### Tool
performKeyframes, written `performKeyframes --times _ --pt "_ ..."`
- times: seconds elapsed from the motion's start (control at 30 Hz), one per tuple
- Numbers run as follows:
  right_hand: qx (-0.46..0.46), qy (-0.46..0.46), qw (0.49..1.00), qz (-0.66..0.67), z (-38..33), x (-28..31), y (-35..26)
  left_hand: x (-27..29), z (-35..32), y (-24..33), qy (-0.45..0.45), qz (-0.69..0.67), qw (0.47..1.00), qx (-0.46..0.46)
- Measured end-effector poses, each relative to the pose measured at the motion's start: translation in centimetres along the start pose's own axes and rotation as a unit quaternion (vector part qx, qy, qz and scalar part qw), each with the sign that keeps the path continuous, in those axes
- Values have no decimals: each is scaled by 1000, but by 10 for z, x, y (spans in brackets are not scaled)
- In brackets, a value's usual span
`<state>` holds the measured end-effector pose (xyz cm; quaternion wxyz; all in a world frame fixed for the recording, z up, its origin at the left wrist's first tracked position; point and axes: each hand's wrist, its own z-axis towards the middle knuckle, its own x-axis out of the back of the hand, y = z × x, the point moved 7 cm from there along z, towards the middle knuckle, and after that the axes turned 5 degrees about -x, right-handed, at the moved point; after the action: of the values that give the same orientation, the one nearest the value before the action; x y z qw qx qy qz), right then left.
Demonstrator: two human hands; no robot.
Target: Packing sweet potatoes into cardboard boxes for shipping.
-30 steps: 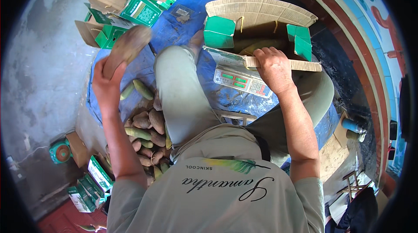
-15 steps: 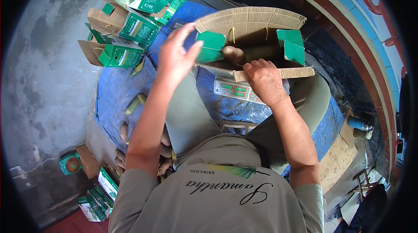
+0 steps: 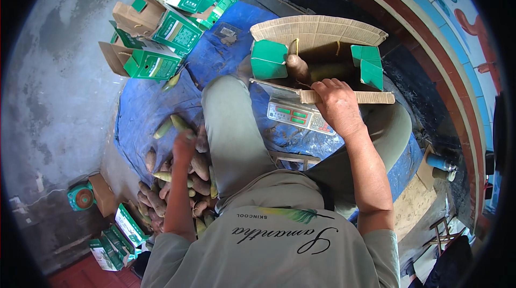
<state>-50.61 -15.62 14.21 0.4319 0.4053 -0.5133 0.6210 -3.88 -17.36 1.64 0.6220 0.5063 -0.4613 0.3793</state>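
Note:
My right hand [image 3: 336, 106] grips the near flap of an open cardboard box [image 3: 317, 32] with green inner flaps. The box sits on a digital scale [image 3: 296, 116] on blue sheeting. A brown tuber [image 3: 296, 67] lies inside the box. My left hand [image 3: 185, 147] is down beside my left knee on a pile of brown and greenish tubers [image 3: 191, 180]. Its fingers curl over the pile, and motion blur hides whether they hold one.
Several green-and-white cartons [image 3: 161, 35], some open, lie at the far left on the blue sheet [image 3: 145, 105]. More flat cartons [image 3: 115, 234] and a teal tape roll [image 3: 81, 196] sit at the near left. A curved painted wall [image 3: 430, 24] bounds the right side.
One second ago my left hand held up a tuber at the left. It then reached to the box, and now it is back down on the pile. My right hand stayed on the flap.

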Motion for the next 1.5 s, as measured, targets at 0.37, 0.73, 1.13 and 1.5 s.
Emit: performKeyframes --times 0.37,0.73,1.13,1.5 --pt "-65 -118 968 212 58 13 12 -100 -100 -46 -220 -96 966 96" --pt "-84 -332 929 141 153 -133 33 -109 -123 -33 -187 -157 964 107" --pt "-161 -272 727 609 132 -63 9 -149 -175 -40 -315 -210 891 250" --pt "-36 -259 938 228 105 -43 -4 -178 -203 -52 -311 -211 893 247"
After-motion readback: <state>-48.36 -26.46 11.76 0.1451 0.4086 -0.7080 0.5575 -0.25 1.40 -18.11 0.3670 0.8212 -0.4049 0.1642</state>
